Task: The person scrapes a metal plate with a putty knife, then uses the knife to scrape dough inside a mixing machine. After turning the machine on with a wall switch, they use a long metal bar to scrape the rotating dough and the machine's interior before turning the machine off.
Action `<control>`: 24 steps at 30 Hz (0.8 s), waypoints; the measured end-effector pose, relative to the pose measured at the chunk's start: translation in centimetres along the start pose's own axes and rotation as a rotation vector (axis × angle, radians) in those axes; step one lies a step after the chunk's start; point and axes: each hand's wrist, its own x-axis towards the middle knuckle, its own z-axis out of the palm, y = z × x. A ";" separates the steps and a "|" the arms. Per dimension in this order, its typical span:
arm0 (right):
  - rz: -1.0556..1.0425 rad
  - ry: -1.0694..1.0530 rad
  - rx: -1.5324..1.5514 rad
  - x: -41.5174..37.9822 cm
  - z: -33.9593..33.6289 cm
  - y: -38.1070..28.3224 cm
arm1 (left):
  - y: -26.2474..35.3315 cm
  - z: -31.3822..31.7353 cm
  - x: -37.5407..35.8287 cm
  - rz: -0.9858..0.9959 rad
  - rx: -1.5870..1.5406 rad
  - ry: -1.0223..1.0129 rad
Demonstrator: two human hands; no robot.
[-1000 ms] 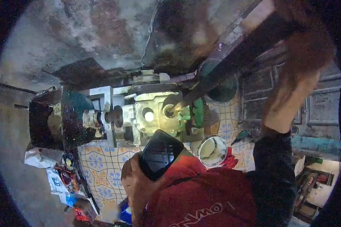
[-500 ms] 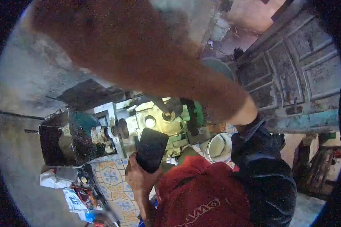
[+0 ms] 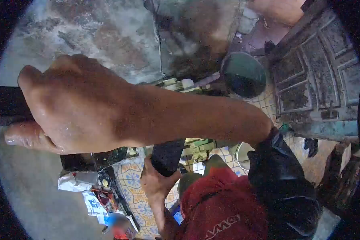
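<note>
Over floor tiles (image 3: 126, 182), my right hand (image 3: 74, 106), clamped on a bar (image 3: 8, 105), has swung left, half-screening machinery (image 3: 200, 149); left hand (image 3: 158, 183) grips phone (image 3: 167, 160).

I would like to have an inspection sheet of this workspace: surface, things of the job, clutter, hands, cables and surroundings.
Surface: patterned tiled floor, partly hidden.
Job's things: machine, mostly hidden behind the right forearm; dark phone-like device; dark bar at the left edge.
Clutter: white wrapper and mixed packets beside the tiles.
Hands: left hand holds the phone-like device; right hand appears closed around the bar.
Cables: one cord-like strand runs down the stained wall; its kind cannot be told.
Surroundings: panelled door, white bucket, round greenish tub.
</note>
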 end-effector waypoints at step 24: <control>-0.162 0.214 -0.115 0.0 0.6 0.9 | -0.6 -0.8 -2.7 0.154 -0.110 0.138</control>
